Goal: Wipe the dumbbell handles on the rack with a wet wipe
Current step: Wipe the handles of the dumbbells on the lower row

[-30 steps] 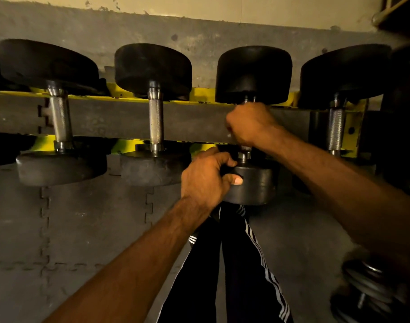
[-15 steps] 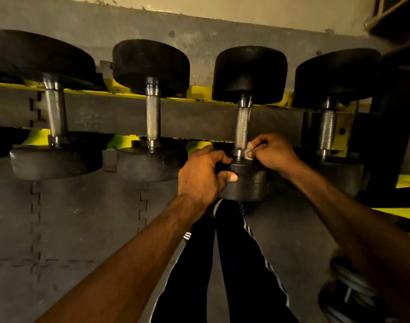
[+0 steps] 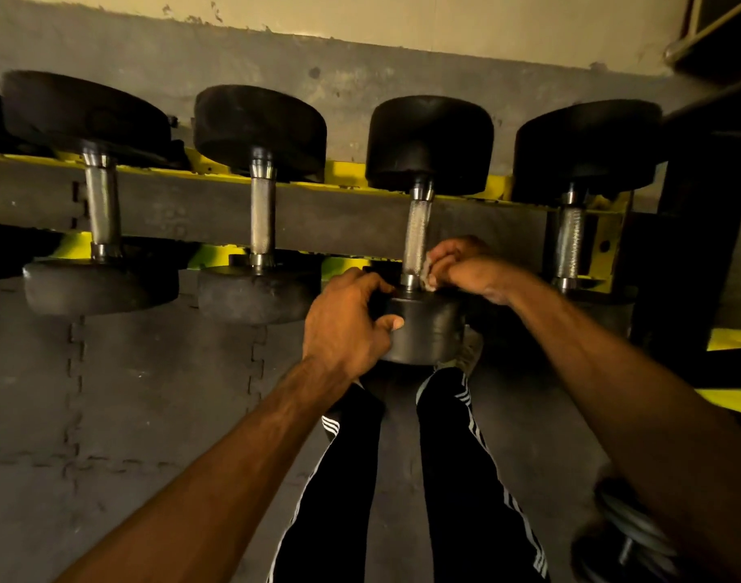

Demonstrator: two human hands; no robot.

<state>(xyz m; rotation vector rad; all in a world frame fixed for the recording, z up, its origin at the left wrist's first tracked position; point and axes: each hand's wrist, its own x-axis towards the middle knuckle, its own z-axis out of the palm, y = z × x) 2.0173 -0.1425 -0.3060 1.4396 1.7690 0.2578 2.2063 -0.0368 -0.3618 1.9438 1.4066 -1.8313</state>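
Several black dumbbells with knurled steel handles lie across a yellow rack [image 3: 347, 169]. My left hand [image 3: 345, 321] grips the near head [image 3: 427, 330] of the third dumbbell, thumb on its face. That dumbbell's handle [image 3: 417, 237] is bare and shiny above. My right hand [image 3: 465, 267] pinches a small pale wet wipe [image 3: 427, 273] against the handle's lower end, just above the near collar. Only a scrap of the wipe shows between my fingers.
Other dumbbell handles stand at the far left [image 3: 101, 210], left of centre [image 3: 261, 220] and right [image 3: 568, 241]. A black rack post [image 3: 697, 246] rises at the right. A chrome dumbbell [image 3: 629, 536] lies on the grey floor mats [image 3: 129, 393] at the lower right. My legs in striped trousers are below.
My right hand slid down the third handle from just under the far head to its lower end, baring the handle. My left hand stayed on the near head.
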